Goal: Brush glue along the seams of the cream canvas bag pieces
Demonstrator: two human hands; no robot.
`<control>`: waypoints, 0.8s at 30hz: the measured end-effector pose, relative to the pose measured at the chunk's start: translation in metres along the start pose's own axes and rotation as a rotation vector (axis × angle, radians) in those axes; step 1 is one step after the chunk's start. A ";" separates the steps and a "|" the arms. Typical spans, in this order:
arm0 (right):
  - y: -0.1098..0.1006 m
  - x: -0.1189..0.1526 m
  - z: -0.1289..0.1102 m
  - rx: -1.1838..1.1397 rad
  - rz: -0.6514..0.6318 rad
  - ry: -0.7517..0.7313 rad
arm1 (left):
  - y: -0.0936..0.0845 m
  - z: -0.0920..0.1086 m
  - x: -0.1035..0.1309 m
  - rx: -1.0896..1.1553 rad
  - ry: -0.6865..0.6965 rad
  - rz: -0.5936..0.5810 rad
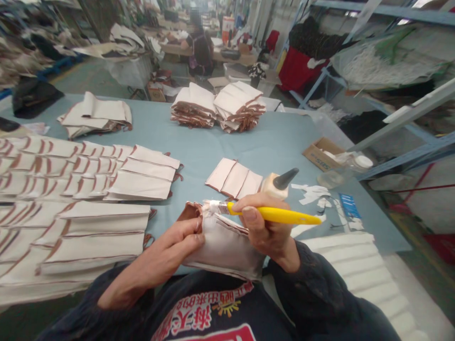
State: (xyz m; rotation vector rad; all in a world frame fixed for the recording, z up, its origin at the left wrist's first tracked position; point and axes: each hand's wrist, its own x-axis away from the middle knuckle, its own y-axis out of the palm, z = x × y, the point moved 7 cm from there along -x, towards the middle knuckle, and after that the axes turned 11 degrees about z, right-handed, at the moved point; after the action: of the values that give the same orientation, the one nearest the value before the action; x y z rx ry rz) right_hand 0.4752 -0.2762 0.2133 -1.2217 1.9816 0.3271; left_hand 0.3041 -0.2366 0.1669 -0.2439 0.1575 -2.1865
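Note:
My right hand (268, 227) is closed round a yellow-handled brush (284, 216), its whitish bristles touching the upper left corner of a pale leather piece (227, 246) with brown edges. The piece is held close to my body, and my left hand (181, 244) pinches its left edge between thumb and fingers. Just beyond my right hand stands a bottle (274, 185) with a dark nozzle. Another pale panel (232, 177) with dark seams lies flat behind the brush.
Rows of overlapping pale pieces (81, 237) cover the table's left side. Stacks (216, 106) stand at its far edge. On the right are a cardboard box (322, 154), a clear jar (360, 163), white strips (314, 194) and pale pieces (344, 255). Farther back is a person (199, 47).

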 end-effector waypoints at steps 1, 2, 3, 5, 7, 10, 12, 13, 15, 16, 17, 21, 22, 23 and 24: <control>0.000 0.001 0.003 -0.021 0.014 0.009 | 0.001 -0.001 0.000 -0.002 -0.006 -0.011; -0.001 0.003 0.007 -0.050 0.040 0.034 | 0.003 -0.002 0.000 -0.012 -0.002 -0.024; -0.004 0.006 0.011 -0.082 0.082 0.074 | 0.005 -0.002 -0.001 -0.032 0.015 -0.032; -0.016 0.012 0.018 -0.131 0.189 0.154 | 0.006 -0.001 -0.001 -0.118 0.096 -0.012; -0.028 0.018 0.020 -0.125 0.240 0.195 | 0.006 0.000 0.000 -0.258 0.228 0.052; -0.037 0.019 0.009 -0.035 0.145 0.158 | 0.011 0.004 0.006 -0.446 0.465 0.139; -0.036 0.017 -0.004 0.023 0.022 0.077 | 0.016 0.004 0.012 -0.517 0.609 0.168; -0.034 0.015 -0.011 0.047 -0.037 0.031 | 0.018 0.003 0.015 -0.546 0.665 0.182; -0.029 0.013 -0.024 0.089 -0.116 -0.049 | 0.020 0.001 0.019 -0.599 0.745 0.209; -0.025 0.012 -0.030 0.100 -0.140 -0.077 | 0.021 0.000 0.020 -0.622 0.768 0.217; -0.022 0.012 -0.035 0.099 -0.155 -0.102 | 0.022 0.000 0.021 -0.642 0.781 0.222; -0.004 0.024 -0.054 0.028 -0.292 -0.156 | 0.023 0.000 0.024 -0.661 0.809 0.216; -0.001 0.027 -0.056 0.008 -0.312 -0.151 | 0.023 0.001 0.025 -0.658 0.816 0.215; -0.001 0.029 -0.057 -0.011 -0.305 -0.139 | 0.023 0.002 0.026 -0.656 0.824 0.223; -0.003 0.029 -0.057 -0.024 -0.273 -0.119 | 0.022 0.002 0.027 -0.660 0.830 0.237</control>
State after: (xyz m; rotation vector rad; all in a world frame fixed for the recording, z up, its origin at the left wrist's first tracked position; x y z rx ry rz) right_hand 0.4435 -0.3286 0.2306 -1.4340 1.6888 0.2795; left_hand 0.3065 -0.2718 0.1678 0.3252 1.3012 -1.8102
